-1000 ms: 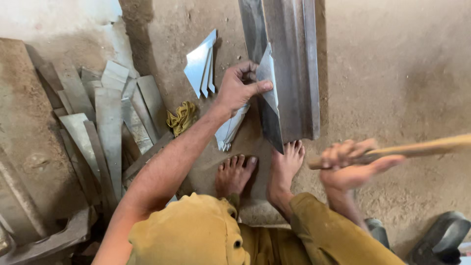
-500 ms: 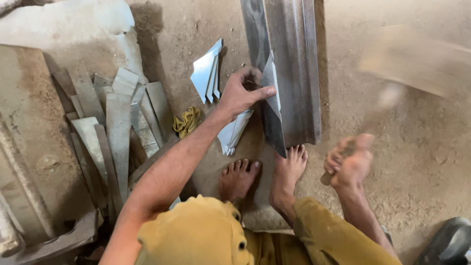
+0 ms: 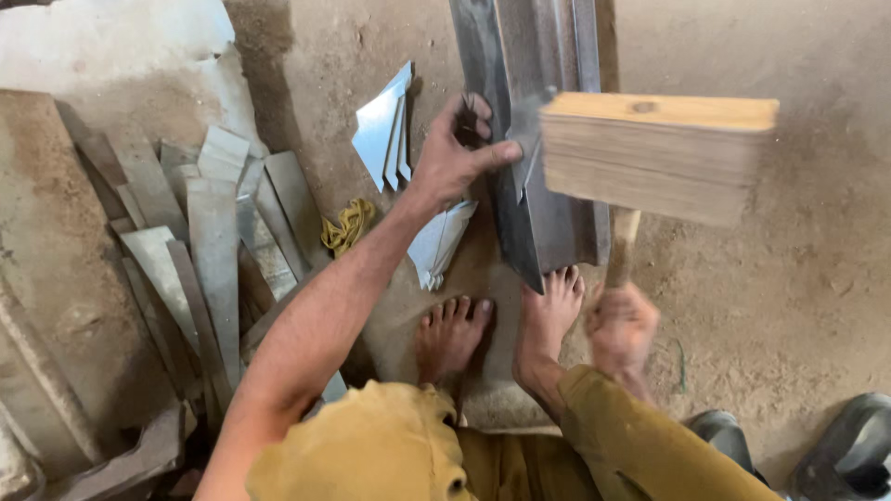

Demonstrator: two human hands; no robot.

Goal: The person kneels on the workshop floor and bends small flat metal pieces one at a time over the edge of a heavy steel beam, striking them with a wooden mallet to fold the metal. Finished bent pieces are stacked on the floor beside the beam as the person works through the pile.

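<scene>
Our left hand (image 3: 452, 158) has its grip clamped on the metal sheet (image 3: 524, 148) to steady it, while our right hand (image 3: 620, 327), grip closed on the wooden mallet (image 3: 657, 158), raises it overhead.

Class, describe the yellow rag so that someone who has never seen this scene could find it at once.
Start at the pile of grey metal strips on the dirt floor. Just beside its edge, below the folded shiny sheets, lies the yellow rag: crumpled, soft, the only cloth among metal.

Dusty earthen floor (image 3: 789, 306) underfoot, metal offcuts (image 3: 200, 241) heaped beside a pale slab (image 3: 111, 56), daylight falling evenly.
</scene>
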